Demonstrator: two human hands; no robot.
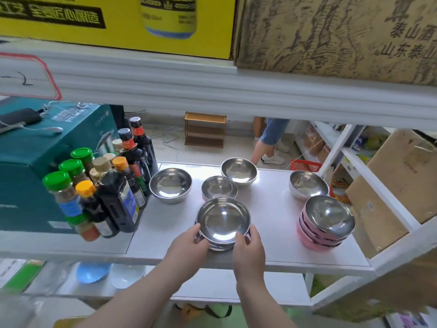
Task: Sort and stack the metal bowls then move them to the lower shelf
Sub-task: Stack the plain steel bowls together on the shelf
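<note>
A stack of steel bowls [223,220] stands near the front edge of the white shelf [279,237]. My left hand [189,245] grips its left side and my right hand [248,249] grips its right side. Behind it sit three single steel bowls: a wide one [170,185] at the left, a small one [219,187] in the middle, and another [238,172] further back. A tilted bowl [308,185] lies at the back right. At the right stands a stack of pink-sided bowls [327,217]. The lower shelf [272,287] shows beneath my arms.
Sauce bottles and spice jars [106,185] crowd the shelf's left part, next to a green box [30,162]. Cardboard boxes [390,185] stand to the right. A white upper shelf [212,91] hangs overhead. A person's legs [269,143] and a red basket [305,165] are beyond.
</note>
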